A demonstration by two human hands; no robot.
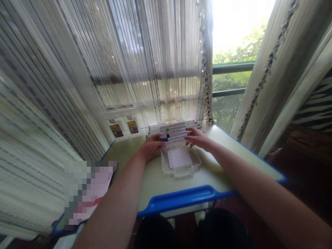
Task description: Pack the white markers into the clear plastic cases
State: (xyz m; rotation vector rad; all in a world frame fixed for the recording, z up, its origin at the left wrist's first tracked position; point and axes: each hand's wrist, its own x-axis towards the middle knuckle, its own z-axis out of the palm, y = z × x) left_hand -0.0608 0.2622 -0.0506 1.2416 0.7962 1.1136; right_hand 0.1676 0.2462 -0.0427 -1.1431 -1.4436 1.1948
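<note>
Several white markers (176,132) with green, black and blue marks lie side by side in a stack between my two hands. My left hand (152,146) grips their left ends, fingers curled around and thumb at the lowest marker. At the right ends, my right hand (199,139) closes on the same markers. Below them a clear plastic case (196,162) lies opened flat on the table, with a white paper card (179,157) inside it. The upper half of the case is partly hidden behind the markers. More slim pens (191,123) lie behind, sticking out on both sides.
The pale tabletop (153,180) has a blue rim with a blue tray ledge (181,197) at the front. Two clear packs with labels (116,130) stand by the curtain (168,69). A blurred-out pink item (94,190) lies at the left edge.
</note>
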